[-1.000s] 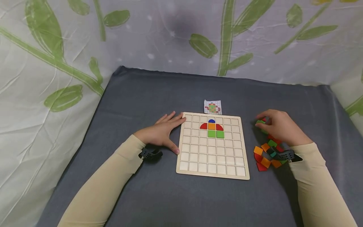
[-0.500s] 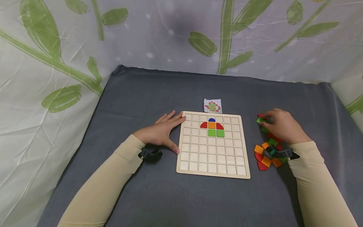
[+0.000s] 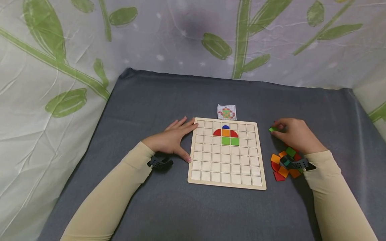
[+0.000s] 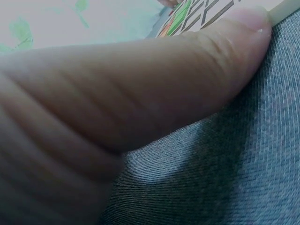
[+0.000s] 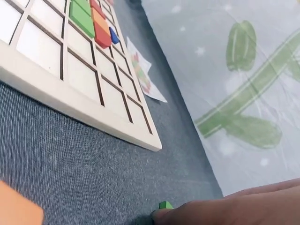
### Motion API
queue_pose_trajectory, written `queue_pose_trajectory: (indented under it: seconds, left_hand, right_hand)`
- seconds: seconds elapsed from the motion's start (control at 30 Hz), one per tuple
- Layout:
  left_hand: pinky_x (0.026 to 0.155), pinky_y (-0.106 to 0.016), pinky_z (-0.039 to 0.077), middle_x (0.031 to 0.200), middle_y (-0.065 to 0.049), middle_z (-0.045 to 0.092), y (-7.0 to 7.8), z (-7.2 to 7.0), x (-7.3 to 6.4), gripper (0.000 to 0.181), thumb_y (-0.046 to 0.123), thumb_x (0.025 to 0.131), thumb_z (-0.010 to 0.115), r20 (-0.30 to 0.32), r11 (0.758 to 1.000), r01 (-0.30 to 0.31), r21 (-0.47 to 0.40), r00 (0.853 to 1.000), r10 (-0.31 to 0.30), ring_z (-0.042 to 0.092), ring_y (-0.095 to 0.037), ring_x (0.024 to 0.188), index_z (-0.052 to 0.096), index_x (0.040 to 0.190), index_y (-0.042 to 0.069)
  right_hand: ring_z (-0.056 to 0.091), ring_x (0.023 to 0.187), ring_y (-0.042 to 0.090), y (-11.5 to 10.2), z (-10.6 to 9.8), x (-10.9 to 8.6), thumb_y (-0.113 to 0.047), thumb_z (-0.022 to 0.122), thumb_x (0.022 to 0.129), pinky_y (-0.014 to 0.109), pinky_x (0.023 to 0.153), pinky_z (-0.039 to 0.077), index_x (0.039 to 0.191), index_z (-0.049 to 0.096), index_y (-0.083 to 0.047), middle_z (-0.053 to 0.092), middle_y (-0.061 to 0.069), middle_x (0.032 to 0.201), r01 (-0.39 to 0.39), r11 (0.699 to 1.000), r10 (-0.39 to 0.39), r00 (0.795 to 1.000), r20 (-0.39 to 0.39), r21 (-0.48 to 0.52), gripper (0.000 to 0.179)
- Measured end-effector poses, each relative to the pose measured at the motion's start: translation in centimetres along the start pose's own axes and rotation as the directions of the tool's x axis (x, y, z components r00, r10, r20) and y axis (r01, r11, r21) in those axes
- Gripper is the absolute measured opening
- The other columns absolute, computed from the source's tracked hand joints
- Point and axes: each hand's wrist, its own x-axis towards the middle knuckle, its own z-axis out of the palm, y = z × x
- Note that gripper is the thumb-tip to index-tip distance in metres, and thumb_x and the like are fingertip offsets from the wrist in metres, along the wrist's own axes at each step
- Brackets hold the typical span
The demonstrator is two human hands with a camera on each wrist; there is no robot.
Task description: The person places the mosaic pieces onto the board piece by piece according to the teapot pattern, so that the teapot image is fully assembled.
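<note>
A wooden grid board [image 3: 227,185] lies at the middle of the dark cloth. Near its top sit a blue half-round piece [image 3: 225,127], an orange square [image 3: 225,133], two red rounded pieces [image 3: 217,133] and two green squares [image 3: 234,141]. My left hand [image 3: 171,140] rests with spread fingers on the board's left edge; its thumb [image 4: 225,51] touches the rim in the left wrist view. To the right of the board, my right hand [image 3: 294,134] pinches a green block [image 3: 272,129] between thumb and fingertips. Only a corner of that block shows in the right wrist view.
A pile of orange [image 3: 275,158], red and green blocks lies right of the board, partly under my right wrist. A small card [image 3: 227,112] with a coloured grid pattern lies behind the board's top edge. A patterned curtain [image 3: 181,40] hangs behind the table.
My right hand has drawn slightly toward the board, bringing the green block out from the far end of the pile. The left hand stays on the board's edge.
</note>
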Motion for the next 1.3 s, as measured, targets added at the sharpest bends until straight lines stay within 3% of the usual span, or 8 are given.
queue_pose_trajectory:
  seconds: [0.4,0.7,1.07,1.3]
  left_hand:
    - [0.130,-0.045,-0.010,0.177,0.002,0.000,0.0,-0.1,0.0,0.136,0.057,0.067,0.096,-0.010,1.000,-0.003,-0.001,1.000,0.003,-0.013,-0.022,0.163,0.016,0.171,0.020]
    - [0.130,-0.046,-0.009,0.177,0.002,-0.001,0.2,-0.3,0.0,0.136,0.056,0.068,0.097,-0.007,1.000,0.003,0.004,1.000,-0.003,-0.014,-0.022,0.163,0.016,0.171,0.020]
    - [0.130,-0.046,-0.010,0.177,0.003,-0.001,0.2,-0.3,0.0,0.136,0.055,0.067,0.097,-0.001,1.000,0.011,0.003,1.000,-0.011,-0.014,-0.022,0.162,0.015,0.171,0.021]
    - [0.130,-0.046,-0.010,0.177,0.003,-0.003,0.1,-0.2,0.0,0.136,0.054,0.067,0.097,0.006,1.000,0.001,-0.007,1.000,-0.001,-0.014,-0.022,0.162,0.015,0.171,0.021]
  right_hand:
    - [0.060,0.074,0.024,-0.9,0.1,0.4,-0.019,0.079,0.091,0.035,0.063,0.050,0.105,0.077,-0.004,0.074,0.015,0.095,-0.009,0.998,0.007,1.000,0.028,0.061,0.021]
    - [0.051,0.060,0.020,-2.9,0.0,0.3,-0.019,0.079,0.091,0.032,0.054,0.044,0.102,0.075,-0.006,0.071,0.012,0.092,0.023,0.995,-0.026,0.999,0.033,0.095,0.018]
    - [0.047,0.060,0.017,-7.3,1.3,1.4,-0.017,0.081,0.087,0.032,0.052,0.038,0.095,0.072,-0.009,0.071,0.010,0.093,0.158,0.986,-0.160,0.986,0.038,0.058,0.015]
    - [0.054,0.072,0.017,-10.3,2.8,2.4,-0.016,0.080,0.085,0.033,0.062,0.046,0.090,0.072,-0.013,0.070,0.003,0.091,0.288,0.956,-0.288,0.958,0.004,0.060,0.010]
